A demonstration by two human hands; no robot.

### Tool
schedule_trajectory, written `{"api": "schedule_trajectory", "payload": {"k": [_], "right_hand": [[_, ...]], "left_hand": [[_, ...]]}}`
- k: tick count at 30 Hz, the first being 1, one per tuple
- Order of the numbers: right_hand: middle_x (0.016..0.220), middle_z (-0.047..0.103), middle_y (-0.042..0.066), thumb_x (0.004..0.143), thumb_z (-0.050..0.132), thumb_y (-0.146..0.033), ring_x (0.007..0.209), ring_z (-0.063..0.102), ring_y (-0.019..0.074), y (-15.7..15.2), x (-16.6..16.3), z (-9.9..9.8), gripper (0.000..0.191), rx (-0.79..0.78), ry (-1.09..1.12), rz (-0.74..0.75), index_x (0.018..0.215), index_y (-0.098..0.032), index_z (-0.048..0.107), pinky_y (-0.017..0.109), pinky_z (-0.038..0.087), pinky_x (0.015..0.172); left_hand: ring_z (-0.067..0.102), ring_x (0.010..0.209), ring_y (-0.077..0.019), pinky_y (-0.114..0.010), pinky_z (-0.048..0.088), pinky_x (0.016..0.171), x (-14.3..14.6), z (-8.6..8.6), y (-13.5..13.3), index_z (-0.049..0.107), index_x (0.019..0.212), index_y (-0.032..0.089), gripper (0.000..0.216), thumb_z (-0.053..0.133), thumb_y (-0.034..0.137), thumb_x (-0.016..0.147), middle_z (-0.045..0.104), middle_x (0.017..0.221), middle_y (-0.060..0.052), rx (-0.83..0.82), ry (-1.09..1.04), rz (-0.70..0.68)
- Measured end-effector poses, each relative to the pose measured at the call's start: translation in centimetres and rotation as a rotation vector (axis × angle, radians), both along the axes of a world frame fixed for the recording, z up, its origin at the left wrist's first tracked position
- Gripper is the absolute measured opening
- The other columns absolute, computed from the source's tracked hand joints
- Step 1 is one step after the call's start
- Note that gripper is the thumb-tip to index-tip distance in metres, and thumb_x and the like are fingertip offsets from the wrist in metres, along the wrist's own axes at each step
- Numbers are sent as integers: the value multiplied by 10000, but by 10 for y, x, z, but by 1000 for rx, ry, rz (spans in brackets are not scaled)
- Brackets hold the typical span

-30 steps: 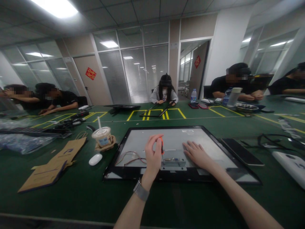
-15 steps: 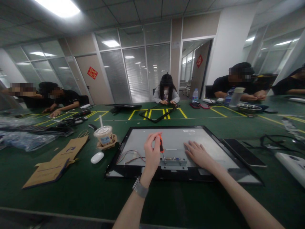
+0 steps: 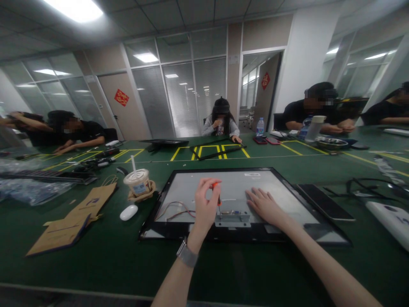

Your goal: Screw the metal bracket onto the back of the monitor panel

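A flat display panel with a black frame (image 3: 188, 232) lies face down on the green table, its grey back upward. My left hand (image 3: 206, 198) is closed around the orange and black handle of a screwdriver (image 3: 219, 199). Its shaft points down to a metal bracket (image 3: 233, 220) with connectors at the panel's near edge; the tip's exact contact is too small to tell. My right hand (image 3: 264, 204) rests flat on the panel, fingers spread, to the right of the bracket. Thin wires (image 3: 179, 209) lie on the panel left of my left hand.
Left of the panel are a white mouse (image 3: 128, 212), an iced drink cup (image 3: 138, 182) and a brown paper bag (image 3: 76, 217). On the right lie a dark slab (image 3: 324, 201) and a white device (image 3: 390, 221). Across the table, a person (image 3: 221, 119) sits by a black frame (image 3: 217, 152).
My left hand has turned slightly around the screwdriver, which stands more upright. My right hand stays flat. The person opposite has raised one hand toward the head, and the black frame there has shifted.
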State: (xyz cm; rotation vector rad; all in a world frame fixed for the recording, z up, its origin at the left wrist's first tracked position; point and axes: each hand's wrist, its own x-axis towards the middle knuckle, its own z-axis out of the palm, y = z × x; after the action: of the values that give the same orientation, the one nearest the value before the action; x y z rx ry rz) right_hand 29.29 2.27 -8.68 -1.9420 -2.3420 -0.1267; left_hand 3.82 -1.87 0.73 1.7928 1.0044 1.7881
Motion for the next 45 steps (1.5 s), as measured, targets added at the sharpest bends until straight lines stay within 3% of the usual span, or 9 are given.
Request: {"api": "schedule_trajectory", "payload": {"k": [4, 13, 21, 25, 28, 34, 40, 45], "right_hand": [[1577, 420, 178, 1016, 252, -413, 1440, 389, 391, 0, -1, 1, 584, -9, -7, 0, 1519, -188, 445, 606, 323, 1136], [1572, 440, 145, 1017, 255, -426, 1437, 405, 364, 1, 1, -4, 564, 29, -18, -5, 1507, -238, 459, 592, 332, 1133], [1580, 427, 147, 1026, 258, -443, 1446, 386, 369, -1, -1, 0, 570, 5, -28, -11, 1520, -225, 441, 585, 322, 1142], [1579, 428, 150, 1026, 247, -441, 1445, 389, 371, -1, 0, -1, 572, 9, -12, 3, 1519, -224, 442, 595, 323, 1139], [1577, 429, 156, 1025, 246, -431, 1444, 389, 372, 0, 0, -1, 569, 13, 4, 5, 1514, -223, 449, 607, 318, 1139], [1570, 442, 153, 1019, 273, -421, 1437, 400, 371, 1, -1, -3, 558, 18, -2, -7, 1508, -226, 460, 604, 321, 1136], [1576, 432, 153, 1023, 261, -431, 1445, 384, 381, -2, -4, 2, 569, -4, -9, -18, 1512, -217, 457, 591, 325, 1138], [1582, 420, 161, 1021, 260, -424, 1448, 378, 384, -2, -4, 2, 574, -10, 3, -15, 1519, -210, 447, 594, 326, 1137]], "left_hand": [[608, 789, -159, -282, 510, 769, 1, 0, 1, 750, 984, 214, 197, 583, 306, 936, 620, 903, -43, 18, 17, 39], [650, 1027, -203, -329, 502, 910, 0, -3, 1, 706, 1149, 198, 310, 446, 287, 1006, 705, 1087, -92, -42, -42, -52], [631, 804, -157, -290, 527, 782, 0, -5, 3, 758, 1040, 229, 197, 631, 308, 910, 612, 933, -39, -18, 7, 13], [634, 823, -158, -281, 523, 753, 0, -4, 0, 732, 1127, 230, 284, 500, 309, 985, 664, 1027, -70, -65, -15, -65], [622, 793, -159, -282, 516, 737, 0, -2, 0, 706, 1189, 222, 307, 482, 284, 988, 677, 963, -63, -79, 16, -120], [581, 798, -158, -306, 512, 820, 0, -3, 1, 737, 973, 208, 145, 652, 282, 883, 557, 868, -17, -18, 46, 21], [605, 815, -164, -311, 508, 821, 0, -6, 0, 699, 1086, 196, 301, 435, 318, 1011, 661, 960, -56, -111, -15, -37], [593, 790, -160, -295, 494, 806, 0, -4, -1, 737, 926, 199, 173, 630, 335, 911, 597, 856, -22, -18, 59, 67]]}}
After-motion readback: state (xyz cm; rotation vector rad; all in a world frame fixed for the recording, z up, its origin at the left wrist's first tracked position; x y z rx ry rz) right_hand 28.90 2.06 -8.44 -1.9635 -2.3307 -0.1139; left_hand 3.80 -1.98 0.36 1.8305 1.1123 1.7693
